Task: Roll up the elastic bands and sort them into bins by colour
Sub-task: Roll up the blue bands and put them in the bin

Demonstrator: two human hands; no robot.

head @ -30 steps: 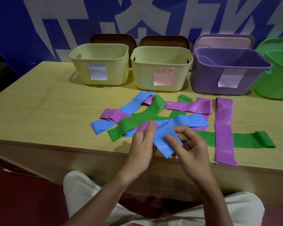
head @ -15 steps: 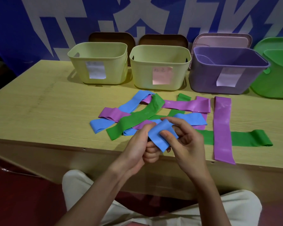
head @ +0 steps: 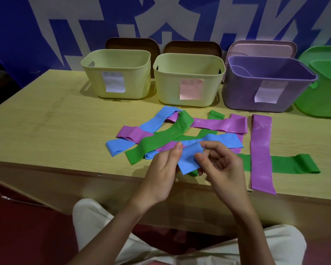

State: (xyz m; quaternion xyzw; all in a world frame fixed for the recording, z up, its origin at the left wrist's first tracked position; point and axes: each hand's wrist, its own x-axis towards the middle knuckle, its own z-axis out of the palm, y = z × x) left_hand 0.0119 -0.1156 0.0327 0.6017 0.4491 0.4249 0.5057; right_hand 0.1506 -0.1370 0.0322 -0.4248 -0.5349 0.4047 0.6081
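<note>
Along the far edge of the wooden table [head: 46, 119] I see four bins in a row: a pale yellow bin [head: 117, 73] on the left with a white label, a second pale yellow bin [head: 188, 79] with a pink label, a purple bin [head: 266, 83] with a white label, and a green bin [head: 323, 83] cut off at the right edge. From this angle I see only inner walls of the bins; I cannot tell what, if anything, lies at the bottom of them. Lids lean against the blue and white wall behind the bins, two brown ones and a pink one. Near the middle of the table lies a loose heap of flat elastic bands, blue, green and purple, crossing over one another. A long purple band [head: 261, 152] lies apart on the right, running near to far, over a green band [head: 287, 163] that runs left to right. Over the near edge of the table, my left hand [head: 161, 173] and right hand [head: 222, 169] hold a blue band [head: 189, 157] between them, raised just above the heap. The left thumb presses against the band's left side, while the right thumb and forefinger pinch its far end, which is folded over on itself. The band's near end hangs down between the two palms.
</note>
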